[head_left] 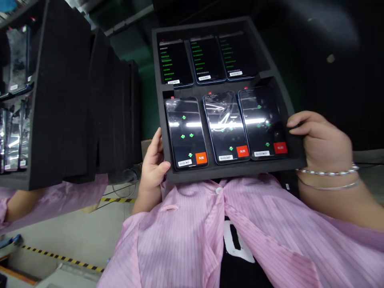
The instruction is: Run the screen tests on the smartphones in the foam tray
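Tray gripped at both sides, left hand and right hand closed on its edges, held before chest. Six phones lying loose in slots; tilting too far could let them slide out.

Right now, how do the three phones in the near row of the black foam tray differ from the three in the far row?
The near-row phones show green arrows and a red or orange button; the far-row phones show lines of green text. The near row reflects bright glare; the far row looks darker. All lie face up in the black foam tray, each with a white label.
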The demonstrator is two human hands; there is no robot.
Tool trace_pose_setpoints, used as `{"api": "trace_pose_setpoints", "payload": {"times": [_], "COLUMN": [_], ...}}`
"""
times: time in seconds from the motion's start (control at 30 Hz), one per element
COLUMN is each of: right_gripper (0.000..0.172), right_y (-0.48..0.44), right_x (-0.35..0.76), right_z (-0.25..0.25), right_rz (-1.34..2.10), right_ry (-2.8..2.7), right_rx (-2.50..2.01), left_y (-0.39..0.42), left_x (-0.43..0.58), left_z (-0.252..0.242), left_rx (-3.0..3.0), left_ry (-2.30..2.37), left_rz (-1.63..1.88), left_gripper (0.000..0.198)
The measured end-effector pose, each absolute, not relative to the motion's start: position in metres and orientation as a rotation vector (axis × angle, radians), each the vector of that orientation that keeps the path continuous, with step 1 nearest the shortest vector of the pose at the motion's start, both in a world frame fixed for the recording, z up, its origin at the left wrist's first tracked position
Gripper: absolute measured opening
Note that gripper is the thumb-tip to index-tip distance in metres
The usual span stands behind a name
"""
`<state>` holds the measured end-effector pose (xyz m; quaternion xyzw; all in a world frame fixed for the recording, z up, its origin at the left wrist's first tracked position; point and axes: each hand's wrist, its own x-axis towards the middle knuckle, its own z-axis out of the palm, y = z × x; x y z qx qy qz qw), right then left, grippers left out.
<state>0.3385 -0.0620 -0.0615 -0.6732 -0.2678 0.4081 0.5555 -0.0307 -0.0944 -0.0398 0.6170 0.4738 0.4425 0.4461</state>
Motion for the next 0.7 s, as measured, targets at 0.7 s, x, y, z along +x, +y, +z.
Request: {"api": "trace_pose_setpoints", "payload": {"times": [0.7], "right_gripper": [0.032], "right_y": [-0.068], "right_x": [0.329], "right_z": [-0.009], "right_rz": [1.014], "right_ry": [-0.884], "right_rx": [-1.557], "left_y": [-0.1], "left_x": [-0.033], "left_z": [-0.046], "left_rx": [1.394], "left_ry": [1.278], "left_rz": [1.174], "left_gripper": [0.062]}}
